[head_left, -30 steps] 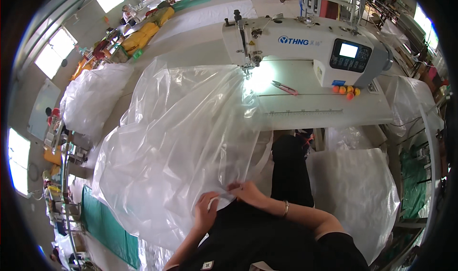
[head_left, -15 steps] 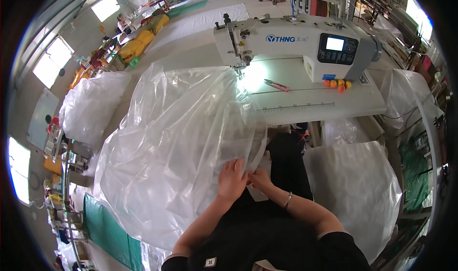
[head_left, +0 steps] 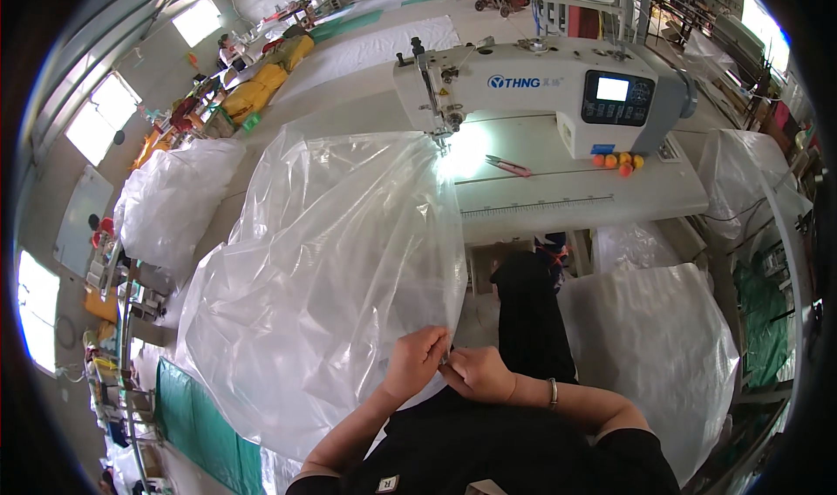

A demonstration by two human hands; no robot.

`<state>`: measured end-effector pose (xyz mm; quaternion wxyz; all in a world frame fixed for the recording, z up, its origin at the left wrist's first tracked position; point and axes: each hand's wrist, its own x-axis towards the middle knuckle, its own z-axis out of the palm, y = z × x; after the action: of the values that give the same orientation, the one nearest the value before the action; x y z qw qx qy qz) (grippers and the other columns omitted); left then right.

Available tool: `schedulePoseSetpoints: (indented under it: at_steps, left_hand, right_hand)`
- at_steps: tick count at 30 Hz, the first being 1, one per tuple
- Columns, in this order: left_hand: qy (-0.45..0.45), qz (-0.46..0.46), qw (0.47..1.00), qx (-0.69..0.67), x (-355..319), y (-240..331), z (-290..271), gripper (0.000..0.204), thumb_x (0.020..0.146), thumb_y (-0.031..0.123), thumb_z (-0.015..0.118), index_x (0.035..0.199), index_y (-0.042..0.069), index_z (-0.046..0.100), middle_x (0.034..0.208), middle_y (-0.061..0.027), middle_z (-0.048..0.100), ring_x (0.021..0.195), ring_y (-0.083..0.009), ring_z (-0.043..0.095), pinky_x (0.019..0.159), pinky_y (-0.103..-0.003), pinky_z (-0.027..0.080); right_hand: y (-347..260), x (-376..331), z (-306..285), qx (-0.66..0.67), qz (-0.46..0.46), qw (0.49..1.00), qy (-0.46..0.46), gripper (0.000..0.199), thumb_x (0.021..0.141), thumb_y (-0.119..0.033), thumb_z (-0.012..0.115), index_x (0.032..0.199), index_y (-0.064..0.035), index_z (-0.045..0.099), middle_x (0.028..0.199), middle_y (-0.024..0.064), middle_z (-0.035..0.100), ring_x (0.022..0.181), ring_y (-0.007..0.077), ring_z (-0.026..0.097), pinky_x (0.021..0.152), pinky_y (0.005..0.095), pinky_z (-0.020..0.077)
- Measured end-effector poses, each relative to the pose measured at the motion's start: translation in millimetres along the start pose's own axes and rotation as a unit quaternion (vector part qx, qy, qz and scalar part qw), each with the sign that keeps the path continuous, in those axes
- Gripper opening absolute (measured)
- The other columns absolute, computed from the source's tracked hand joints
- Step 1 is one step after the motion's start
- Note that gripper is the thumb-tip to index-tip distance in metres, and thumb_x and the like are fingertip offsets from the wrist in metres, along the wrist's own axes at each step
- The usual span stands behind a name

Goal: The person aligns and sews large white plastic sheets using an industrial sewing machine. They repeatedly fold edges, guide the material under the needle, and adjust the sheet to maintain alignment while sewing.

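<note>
A large translucent plastic sheet (head_left: 323,268) drapes from beneath the sewing machine's needle area (head_left: 442,133) down over my lap on the left. Its right edge runs taut from the machine to my hands. My left hand (head_left: 417,362) is closed on that edge, with the fingers curled. Right against it, my right hand (head_left: 478,373) pinches the same edge just above my lap. The fingertips of both hands nearly touch, and the exact fold between them is hidden. A lamp lights the needle area of the white sewing machine (head_left: 523,77).
Thread snips (head_left: 508,166) and several small orange and yellow balls (head_left: 625,163) lie on the machine bed. More translucent plastic (head_left: 649,347) hangs at my right, and a plastic heap (head_left: 174,199) lies at the left. A green sheet (head_left: 207,425) is at lower left.
Both hands have come down toward my lap, drawing the plastic sheet's edge straighter. My right hand has turned, its knuckles now facing up. The sheet's right side has shifted left, uncovering the floor.
</note>
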<state>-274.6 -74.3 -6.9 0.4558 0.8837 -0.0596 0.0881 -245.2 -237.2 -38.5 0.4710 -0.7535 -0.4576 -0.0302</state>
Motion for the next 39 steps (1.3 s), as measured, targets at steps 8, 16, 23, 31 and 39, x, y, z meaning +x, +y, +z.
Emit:
schedulePoseSetpoints:
  at_steps: [8,16,23,31,39]
  left_hand:
    - [-0.009,-0.147,0.979,-0.143,-9,-3,-2,0.005,0.087,0.003,0.061,0.088,-0.002,0.060,0.067,-0.0055,0.057,0.060,-0.0061,0.054,0.052,-0.026,0.043]
    - [0.030,0.088,0.995,0.040,18,48,-29,0.007,0.076,0.002,0.062,0.081,0.000,0.057,0.065,-0.0115,0.056,0.055,-0.0259,0.057,0.052,-0.035,0.045]
    - [-0.024,0.149,0.978,0.143,11,16,-10,0.009,0.073,0.006,0.063,0.078,0.004,0.056,0.067,-0.0121,0.057,0.058,-0.0326,0.058,0.052,-0.041,0.048]
    - [-0.039,0.173,0.979,0.104,16,13,-9,0.010,0.072,0.004,0.064,0.079,0.004,0.057,0.063,-0.0117,0.055,0.056,-0.0300,0.058,0.050,-0.041,0.048]
    - [-0.008,0.114,0.993,-0.021,12,0,-9,0.009,0.077,0.004,0.066,0.085,0.001,0.062,0.072,-0.0144,0.062,0.061,-0.0314,0.062,0.053,-0.038,0.049]
  right_hand:
    - [12,12,-3,0.005,-0.029,0.995,-0.100,0.019,0.084,-0.020,0.066,0.081,-0.0029,0.059,0.065,0.0096,0.061,0.055,0.0286,0.060,0.051,0.0386,0.0481]
    - [55,103,-1,0.310,0.289,0.901,0.097,0.022,0.097,-0.020,0.047,0.102,-0.0052,0.063,0.091,0.0078,0.065,0.088,0.0189,0.060,0.078,0.0315,0.0482]
    - [107,65,44,0.027,-0.049,0.994,0.090,0.021,0.087,-0.018,0.062,0.100,-0.0017,0.064,0.085,0.0125,0.068,0.077,0.0184,0.065,0.065,0.0350,0.0512]
    - [145,204,-72,-0.287,0.189,0.935,0.086,0.027,0.078,-0.019,0.069,0.090,0.0043,0.066,0.074,0.0193,0.067,0.071,0.0333,0.066,0.064,0.0405,0.0531]
    - [149,229,-45,-0.406,0.229,0.882,-0.067,0.012,0.075,-0.006,0.061,0.084,0.0007,0.066,0.074,0.0204,0.066,0.073,0.0357,0.067,0.066,0.0426,0.0536]
